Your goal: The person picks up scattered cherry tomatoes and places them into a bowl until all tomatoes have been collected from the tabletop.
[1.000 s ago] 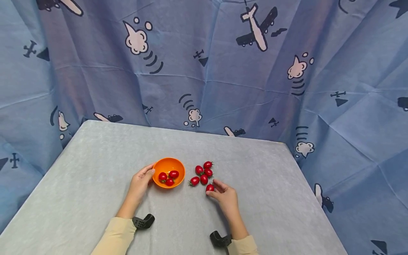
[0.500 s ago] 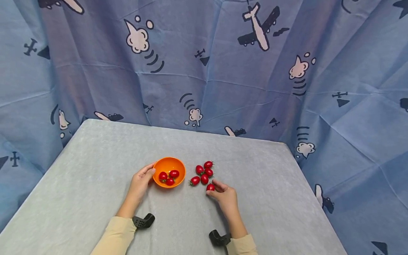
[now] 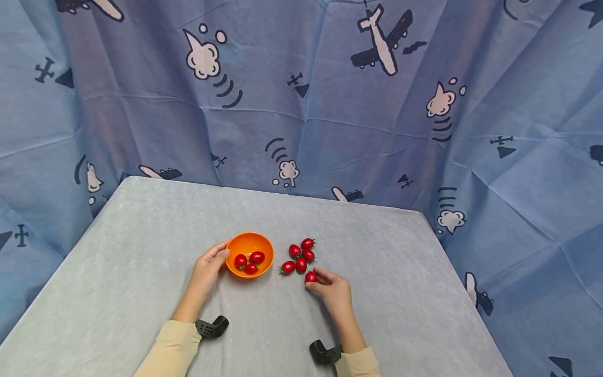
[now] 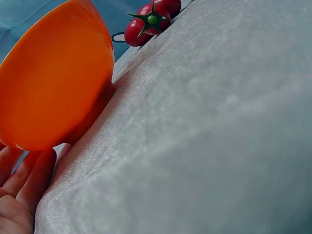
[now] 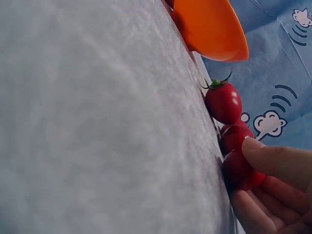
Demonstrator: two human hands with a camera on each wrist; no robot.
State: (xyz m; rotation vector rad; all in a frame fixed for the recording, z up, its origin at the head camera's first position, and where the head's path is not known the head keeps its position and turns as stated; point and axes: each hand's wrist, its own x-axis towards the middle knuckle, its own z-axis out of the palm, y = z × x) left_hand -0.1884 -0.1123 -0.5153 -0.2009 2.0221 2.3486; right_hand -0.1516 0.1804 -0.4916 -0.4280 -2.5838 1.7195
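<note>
An orange bowl stands on the cloth with 3 red cherry tomatoes inside, among them one tomato near the middle. At its left side my left hand holds the bowl, thumb at the rim and fingers along the outer wall; the left wrist view shows those fingers under the bowl's flared side. To the right, my right hand pinches a cherry tomato between thumb and fingers, low at the cloth. In the right wrist view the thumb lies across that tomato.
Several loose cherry tomatoes lie clustered between the bowl and my right hand. A pale grey cloth covers the table. Behind it hangs a blue curtain with airplane prints. Each wrist wears a black camera mount.
</note>
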